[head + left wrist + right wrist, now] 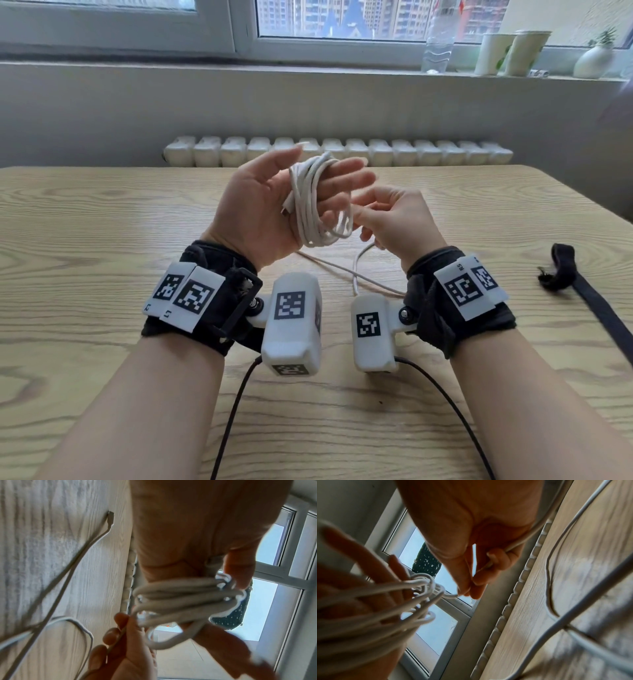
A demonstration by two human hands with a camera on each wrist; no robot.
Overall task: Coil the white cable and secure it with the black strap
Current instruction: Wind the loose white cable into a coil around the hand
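Cable handling, mid-coil. White cable [317, 202] is hanging in several loops around the straight, spread fingers of the left hand [270, 205], which is raised above the table [102, 212] near centre. Right hand [394, 219] is pinching the running strand just at 3 o'clock of the coil, thumb and fingertips closed on it. Loose tail is lying on the wood toward 6 o'clock, crossing itself; its plug [111, 517] is resting flat on the table. Black strap [561, 270] is lying untouched at 3 o'clock, well apart from both hands.

Judgement: cable is looking light, soft and limp, loops likely to slip off open fingers if tension drops. Best hold is the bundle's middle, pinched across all the turns. Table's right edge is running close by the strap; open room is lying left and forward.
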